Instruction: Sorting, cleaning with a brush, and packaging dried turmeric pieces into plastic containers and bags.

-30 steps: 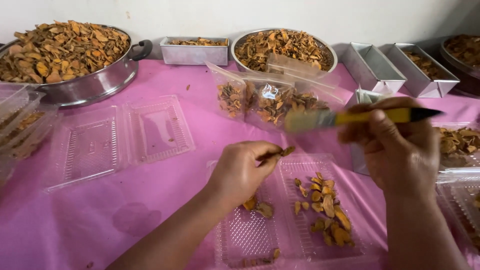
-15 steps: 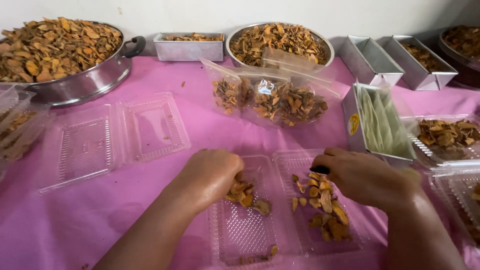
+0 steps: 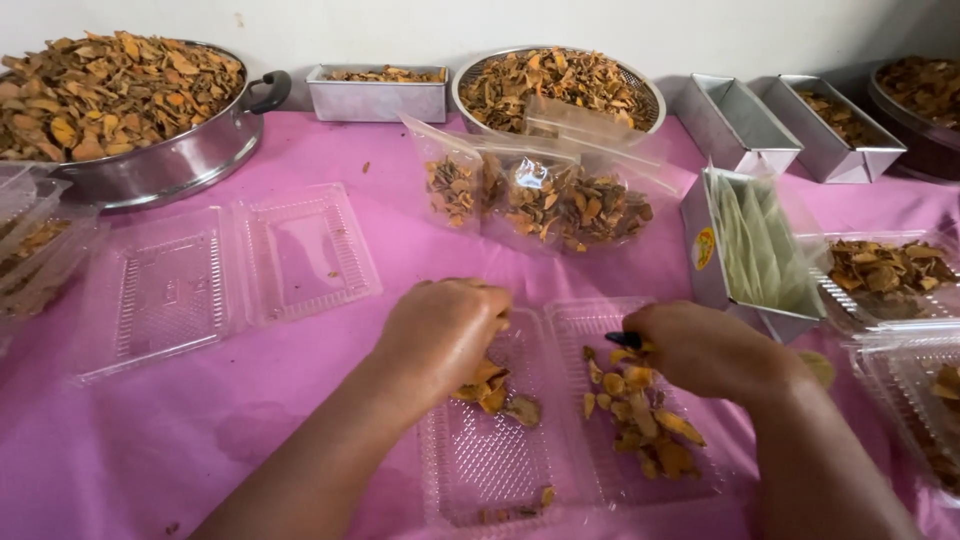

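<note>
An open clear clamshell tray [image 3: 480, 465] lies on the pink tablecloth [image 3: 300, 400] in front of me. My left hand [image 3: 445, 335] is curled over its left half, fingers closed on a few dried orange-brown chips [image 3: 490, 385]. My right hand [image 3: 705, 350] rests over the right half, above a scatter of chips [image 3: 640, 420]. It grips a brush whose black end [image 3: 625, 340] pokes out past the fingers. The rest of the brush is mostly hidden under the hand.
A second open clamshell [image 3: 225, 275] lies to the left. Clear bags of chips [image 3: 560, 205] sit behind. A big metal pot [image 3: 150, 165], a round basket [image 3: 555, 85] and metal loaf tins [image 3: 375, 95] line the back. A tin with green packets [image 3: 745, 250] and filled trays [image 3: 885, 275] stand on the right.
Both hands have come down from above the tray onto it. The right hand lowered the brush from chest height to the chips. The left hand moved onto the left half.
</note>
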